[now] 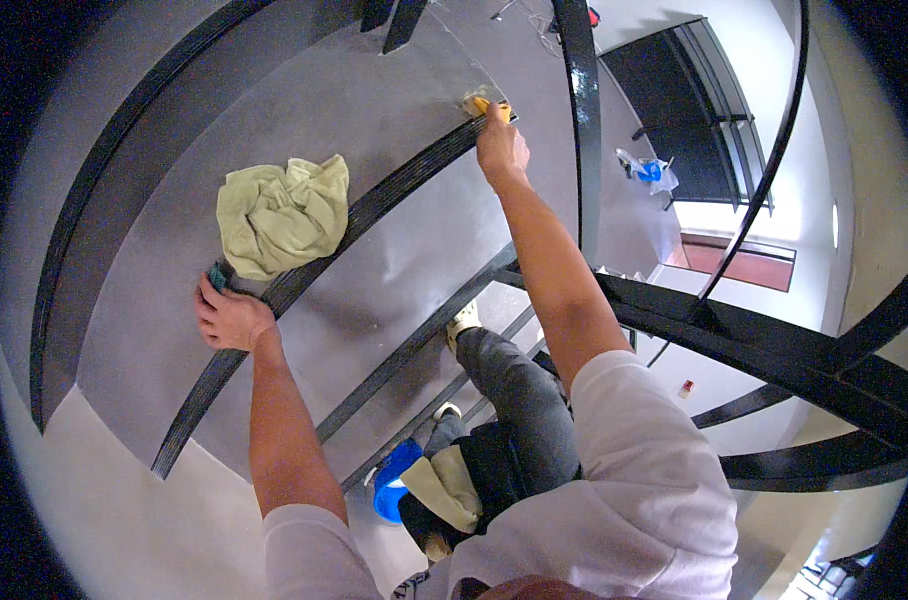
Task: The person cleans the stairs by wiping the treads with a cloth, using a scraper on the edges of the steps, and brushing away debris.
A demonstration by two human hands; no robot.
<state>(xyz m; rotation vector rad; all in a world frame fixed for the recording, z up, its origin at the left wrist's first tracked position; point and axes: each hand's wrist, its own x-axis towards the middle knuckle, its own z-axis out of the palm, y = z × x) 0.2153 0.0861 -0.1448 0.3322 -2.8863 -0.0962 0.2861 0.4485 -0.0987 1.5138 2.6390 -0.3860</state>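
I am leaning over grey stair treads with black ribbed edge strips. My right hand (501, 150) is closed around a small yellow hand tool (490, 107), whose exact kind I cannot make out. It touches the far right end of a black edge strip (394, 190), beside a yellowish smear on the tread. On the same step at the left, my left hand (232, 318) rests with its fingers on a dark green scouring pad (217, 276), mostly hidden by the fingers. Just beyond that hand, a crumpled pale green cloth (284, 215) lies on the tread against the strip.
A blue bucket (397, 480) stands on a lower step near my feet. Black metal railing (734, 325) curves along the right side. A higher step (124, 210) rises at the left. Below on the right lies a blue and white bundle (650, 172).
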